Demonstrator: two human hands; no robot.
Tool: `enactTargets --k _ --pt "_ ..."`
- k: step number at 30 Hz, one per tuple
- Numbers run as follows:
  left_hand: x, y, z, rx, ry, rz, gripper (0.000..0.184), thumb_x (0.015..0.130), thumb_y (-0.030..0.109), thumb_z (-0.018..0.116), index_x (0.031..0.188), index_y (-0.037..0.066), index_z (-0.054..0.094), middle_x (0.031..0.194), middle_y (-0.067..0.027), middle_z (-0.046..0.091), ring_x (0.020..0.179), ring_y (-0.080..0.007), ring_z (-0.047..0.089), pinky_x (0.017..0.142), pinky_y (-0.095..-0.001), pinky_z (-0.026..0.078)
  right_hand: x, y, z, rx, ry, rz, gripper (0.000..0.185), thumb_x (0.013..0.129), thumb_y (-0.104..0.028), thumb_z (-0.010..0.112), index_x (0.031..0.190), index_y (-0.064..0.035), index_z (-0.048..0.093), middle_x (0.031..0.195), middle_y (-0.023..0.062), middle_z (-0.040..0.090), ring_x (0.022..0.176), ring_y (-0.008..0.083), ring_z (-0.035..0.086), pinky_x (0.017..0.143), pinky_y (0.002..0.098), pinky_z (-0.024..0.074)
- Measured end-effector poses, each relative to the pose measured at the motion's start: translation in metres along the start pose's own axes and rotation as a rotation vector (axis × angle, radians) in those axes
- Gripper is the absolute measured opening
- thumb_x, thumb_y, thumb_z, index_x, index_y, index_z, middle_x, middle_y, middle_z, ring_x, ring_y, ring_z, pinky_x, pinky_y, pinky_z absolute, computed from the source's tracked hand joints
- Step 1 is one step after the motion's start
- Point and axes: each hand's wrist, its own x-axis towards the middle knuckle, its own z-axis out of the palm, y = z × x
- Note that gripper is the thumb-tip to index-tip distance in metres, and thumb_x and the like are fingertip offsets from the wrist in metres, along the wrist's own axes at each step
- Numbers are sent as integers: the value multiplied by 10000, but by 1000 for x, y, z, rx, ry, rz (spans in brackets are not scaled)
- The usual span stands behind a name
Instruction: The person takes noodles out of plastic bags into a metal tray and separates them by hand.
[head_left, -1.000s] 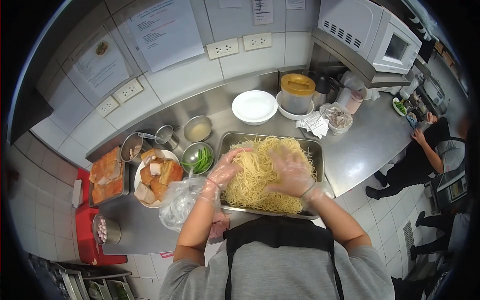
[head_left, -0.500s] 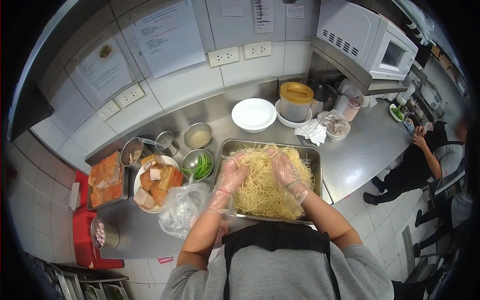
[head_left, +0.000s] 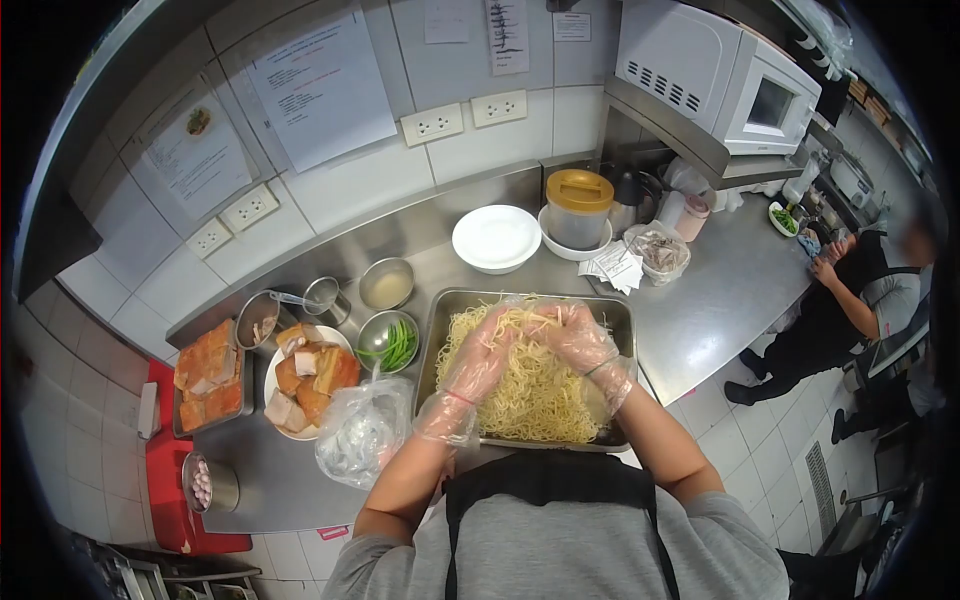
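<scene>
In the head view, the noodles (head_left: pixel 540 405) are being contained in a steel tray (head_left: pixel 628 330) on the counter, and strands near its far side are being gripped by both hands, which are being covered by clear plastic gloves. By the left hand (head_left: pixel 485 350), with its fingers curling inward, some strands are being pinched; by the right hand (head_left: pixel 580 345), with its fingers bending toward the left ones, strands are being held too. How tightly the fingertips are being closed cannot be told, as they are being partly hidden by noodles and glare. Beside the tray, green vegetables (head_left: pixel 399 345) are being held by a steel bowl (head_left: pixel 367 333), and meat pieces (head_left: pixel 318 385) are being carried by a white plate (head_left: pixel 275 410). Beyond the tray, a tub with a yellow lid (head_left: pixel 579 205) is being supported by a white bowl (head_left: pixel 547 238). On the wall, lines of type, some in red, are being shown on a printed sheet (head_left: pixel 325 90), and a food picture on another sheet (head_left: pixel 200 150); the words are being rendered too small to read, as are those on the paper slips (head_left: pixel 615 265) and the small mark on the microwave (head_left: pixel 725 75).
</scene>
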Motion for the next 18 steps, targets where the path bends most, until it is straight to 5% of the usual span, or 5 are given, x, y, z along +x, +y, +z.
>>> enactTargets --k 5,8,15,18 --pt "1 3 -10 27 72 -117 356 977 198 533 1288 27 564 1160 -167 661 1136 -237 602 986 -336 428 1 4 -13 227 36 60 301 934 -215 639 1134 9 656 931 23 682 842 93 612 765 247 501" --pt "2 -2 -19 -38 74 -207 379 952 175 582 1295 16 558 1198 -160 647 1140 -215 595 981 -328 435 -2 3 -16 735 -82 58 319 922 -218 607 1142 11 640 1053 66 671 943 126 616 851 278 487" --pt "-3 8 -6 -533 -9 -256 499 857 56 690 1322 -20 525 1371 -142 526 1235 -238 518 1002 -337 437 -9 1 -33 800 -280 -7 380 819 21 602 1198 10 612 1227 94 604 1096 167 597 950 316 488" --pt "1 0 0 -321 14 -229 417 873 86 678 1263 -20 577 1284 -145 598 1197 -243 558 989 -336 445 -6 -1 -26 717 -208 -7 318 825 21 654 1142 0 637 1147 84 636 1009 159 628 880 290 514"
